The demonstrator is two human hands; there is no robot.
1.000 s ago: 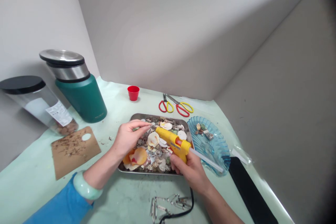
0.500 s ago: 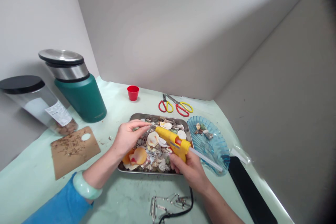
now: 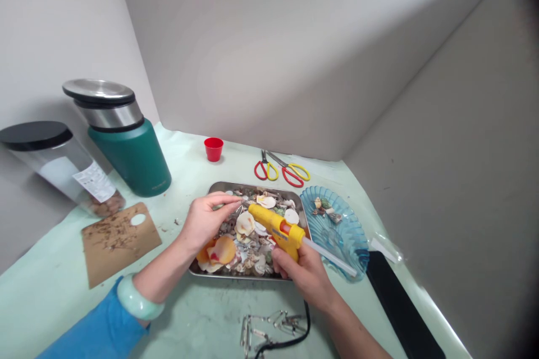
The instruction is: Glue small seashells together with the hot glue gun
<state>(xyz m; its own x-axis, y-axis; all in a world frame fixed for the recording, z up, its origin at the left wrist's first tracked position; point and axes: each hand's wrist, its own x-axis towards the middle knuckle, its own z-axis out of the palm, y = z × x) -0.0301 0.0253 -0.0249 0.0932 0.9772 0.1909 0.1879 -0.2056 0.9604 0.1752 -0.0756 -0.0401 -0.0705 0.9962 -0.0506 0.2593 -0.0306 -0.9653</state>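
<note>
My right hand [image 3: 304, 277] is wrapped round the handle of a yellow hot glue gun [image 3: 273, 221], with a clear glue stick [image 3: 330, 256] poking out of its back. Its nozzle points left, right by the fingertips of my left hand [image 3: 208, 219]. Those fingers pinch a small, thin metal pin [image 3: 240, 209], whose exact shape is hard to make out. Both hands are over a metal tray [image 3: 248, 277] filled with seashells [image 3: 245, 224], among them an orange scallop shell [image 3: 223, 249] at the near left.
A blue shell-shaped dish [image 3: 353, 230] with a few shells sits right of the tray. Behind are two scissors [image 3: 290, 176] and a red cup [image 3: 214, 150]. Metal pins [image 3: 273, 328] and a black cord [image 3: 290, 342] lie in front. A green bottle [image 3: 132, 154], jar [image 3: 71, 168] and brown card [image 3: 122, 241] stand left.
The glue gun has shifted very slightly to the left, its nozzle staying beside my left fingertips. Everything else looks the same.
</note>
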